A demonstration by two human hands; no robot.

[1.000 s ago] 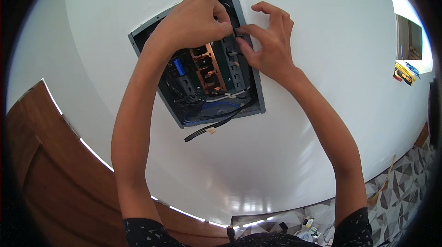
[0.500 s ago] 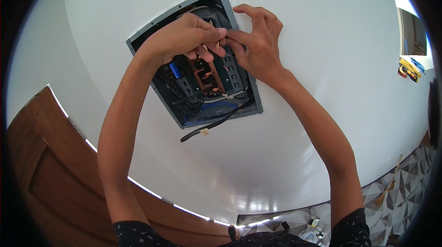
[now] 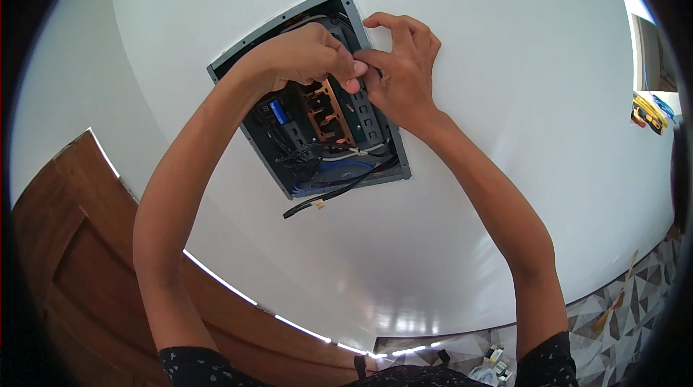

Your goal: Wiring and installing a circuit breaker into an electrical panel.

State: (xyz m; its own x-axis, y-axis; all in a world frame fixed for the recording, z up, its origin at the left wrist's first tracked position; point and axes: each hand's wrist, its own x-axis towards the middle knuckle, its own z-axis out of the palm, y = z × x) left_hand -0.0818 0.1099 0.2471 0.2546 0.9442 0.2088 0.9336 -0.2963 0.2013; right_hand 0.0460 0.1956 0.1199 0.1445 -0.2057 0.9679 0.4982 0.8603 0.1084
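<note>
A grey metal electrical panel box (image 3: 403, 163) is set in the white wall, with copper busbars (image 3: 317, 109), a blue-marked breaker (image 3: 278, 111) and bundled wires inside. Over its upper part, my left hand (image 3: 307, 55) is closed, its thumb and fingers pinched near the box's right edge. My right hand (image 3: 404, 66) meets it there, thumb and index fingertips pinched together, the other fingers bent against the wall. What lies between the fingertips is hidden. Black cables (image 3: 339, 190) hang out over the box's lower edge.
A brown wooden door (image 3: 86, 242) stands at the lower left. At the far right, yellow-handled tools (image 3: 650, 114) and a blue cord sit by a wall opening. Small packages (image 3: 493, 362) and a broom (image 3: 613, 307) are on the patterned tile floor.
My left fingers have curled in tighter, and the thin copper strands seen beneath them before are now hidden. My right hand has barely moved. The view has shifted slightly.
</note>
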